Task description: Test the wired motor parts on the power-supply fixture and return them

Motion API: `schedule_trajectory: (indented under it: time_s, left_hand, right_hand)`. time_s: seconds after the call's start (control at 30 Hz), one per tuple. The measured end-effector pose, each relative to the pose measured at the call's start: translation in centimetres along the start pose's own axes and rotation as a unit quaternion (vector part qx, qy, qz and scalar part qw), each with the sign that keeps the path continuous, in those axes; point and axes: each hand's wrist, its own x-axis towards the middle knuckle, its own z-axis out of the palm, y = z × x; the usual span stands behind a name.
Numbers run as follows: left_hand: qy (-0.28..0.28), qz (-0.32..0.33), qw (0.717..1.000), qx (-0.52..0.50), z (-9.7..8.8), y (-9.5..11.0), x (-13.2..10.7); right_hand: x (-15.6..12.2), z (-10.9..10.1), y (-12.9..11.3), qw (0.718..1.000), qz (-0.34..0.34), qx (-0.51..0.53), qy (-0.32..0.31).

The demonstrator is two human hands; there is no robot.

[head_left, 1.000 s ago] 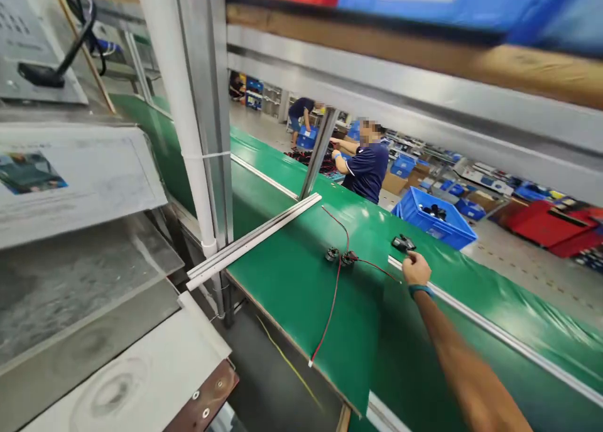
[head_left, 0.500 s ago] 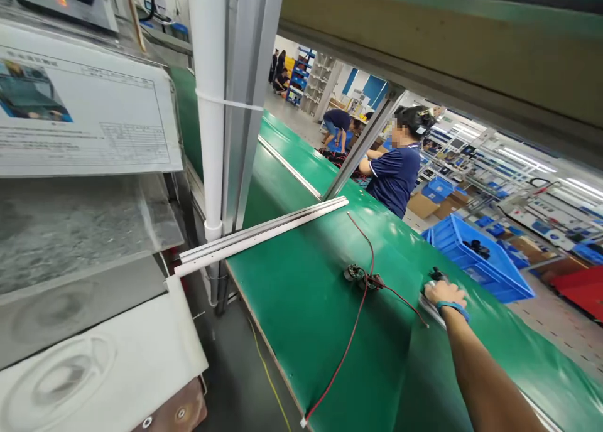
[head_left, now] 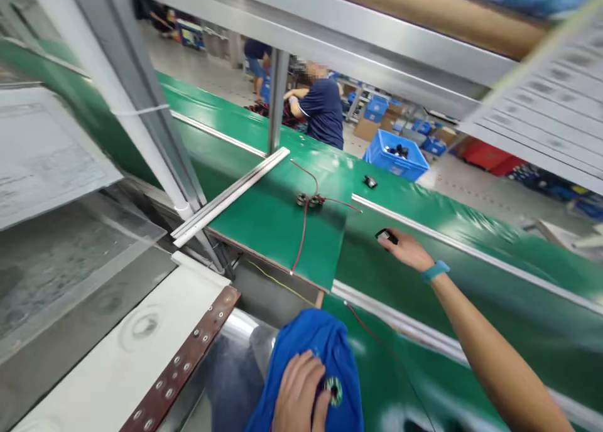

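At the bottom of the view, my left hand (head_left: 299, 391) is in front of blue cloth (head_left: 315, 331), fingers curled around a small round part (head_left: 333, 391) with a green circuit-board ring at its end. Most of that part is hidden by the fingers. Over the green belt, my right hand (head_left: 409, 250) pinches a small black part (head_left: 386, 236) with a pale patch on it. Another black piece (head_left: 370, 181) lies on the far green ledge. Left of my right hand, small round assemblies (head_left: 311, 200) with red wires rest on the green board (head_left: 264, 212).
White rails (head_left: 471, 247) border the belt. A metal post (head_left: 155, 105) and white-edged bar (head_left: 230, 196) stand left, beside a machine with a brown strip (head_left: 188, 356). Paper sheets (head_left: 551, 99) hang right. A person (head_left: 325, 108) works beyond, near a blue crate (head_left: 396, 154).
My right hand has drawn back from the far ledge to above the belt, a black part in its fingers. My left hand has come into view with the round part. The view has turned rightward.
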Motion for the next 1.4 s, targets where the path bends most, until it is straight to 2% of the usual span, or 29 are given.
schedule_trajectory:
  time_s: [0.1, 0.2, 0.3, 0.43, 0.5, 0.57, 0.67, 0.73, 0.8, 0.87, 0.93, 1.03, 1.13, 1.2, 1.27, 1.4]
  left_hand:
    - [-0.005, 0.012, 1.0, -0.004, -0.2, 0.1, 0.5]
    - [0.007, -0.012, 0.999, -0.041, -0.4, 0.3, 1.1]
    - [0.029, -0.052, 0.994, -0.091, -0.8, 0.9, 1.0]
    - [0.065, -0.105, 0.982, -0.143, -1.9, 1.8, 0.4]
    - [0.06, -0.127, 0.975, -0.172, -2.4, 2.3, 0.3]
    - [0.02, -0.151, 0.962, -0.225, -2.9, 3.2, 0.3]
    - [-0.062, -0.189, 0.913, -0.355, -3.1, 5.1, 0.6]
    - [-0.093, -0.207, 0.876, -0.426, -3.2, 6.5, 0.5]
    - [-0.079, -0.235, 0.854, -0.457, -3.3, 7.4, 0.2]
    - [-0.04, -0.271, 0.844, -0.461, -3.6, 7.3, -0.3]
    - [-0.01, -0.296, 0.849, -0.438, -4.3, 6.3, -0.7]
    - [0.022, -0.279, 0.898, -0.34, -5.9, 4.2, -1.1]
    - [0.052, -0.226, 0.942, -0.243, -7.5, 2.7, -0.8]
    - [0.056, -0.202, 0.955, -0.209, -8.2, 2.5, -0.4]
    - [0.046, -0.192, 0.962, -0.191, -8.6, 2.5, 0.1]
    - [0.033, -0.18, 0.968, -0.17, -8.9, 2.6, 0.6]
  right_hand:
    - [-10.1, -1.4, -2.9, 0.998, -0.025, 0.063, 0.015]
    - [-18.1, 0.3, -5.3, 0.995, -0.03, 0.089, 0.032]
    - [-23.2, 4.4, -6.6, 0.994, -0.016, 0.099, 0.044]
    - [-27.0, 9.3, -7.3, 0.994, -0.006, 0.109, 0.032]
    - [-28.0, 10.2, -7.8, 0.99, -0.003, 0.134, 0.037]
    - [-28.7, 10.0, -9.1, 0.98, 0.006, 0.193, 0.048]
    - [-29.2, 8.9, -12.9, 0.952, -0.014, 0.302, 0.042]
    - [-29.4, 8.5, -16.0, 0.934, -0.047, 0.352, 0.033]
    - [-29.5, 8.7, -18.6, 0.92, -0.095, 0.38, 0.019]
    - [-29.4, 9.1, -19.7, 0.906, -0.151, 0.396, -0.005]
    - [-29.1, 9.7, -19.3, 0.9, -0.159, 0.406, 0.001]
    - [-28.5, 10.8, -17.0, 0.924, -0.047, 0.375, 0.06]
    - [-28.1, 12.2, -15.4, 0.955, 0.03, 0.295, 0.022]
    - [-28.1, 13.2, -15.4, 0.965, 0.033, 0.259, -0.007]
    - [-28.2, 13.7, -15.8, 0.966, 0.02, 0.259, 0.003]
    - [-28.8, 12.8, -16.3, 0.943, -0.03, 0.33, 0.043]
